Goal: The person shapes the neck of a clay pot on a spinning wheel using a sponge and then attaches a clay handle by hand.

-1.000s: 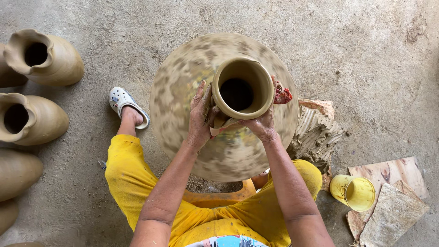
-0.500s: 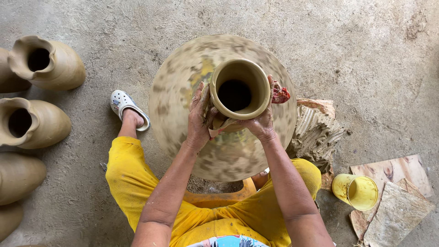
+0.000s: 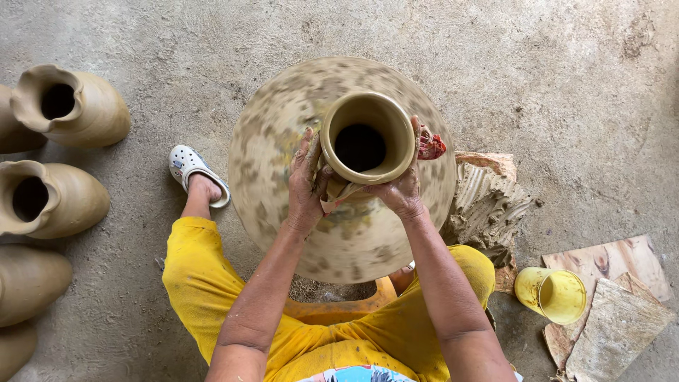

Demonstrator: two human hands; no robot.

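Bare concrete floor (image 3: 552, 71) open beyond the big clay pot (image 3: 283, 141) and to its far right. Blocked on the left by finished clay jars (image 3: 71, 106), on the right by a ridged clay lump (image 3: 488, 205), yellow cup (image 3: 552, 293) and boards (image 3: 615, 311).

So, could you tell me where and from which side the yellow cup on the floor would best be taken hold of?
Grip the yellow cup around its side wall, coming from above. It lies tipped with its open mouth toward the right, beside the wooden boards, so the rounded wall is the exposed part. I see no handle.
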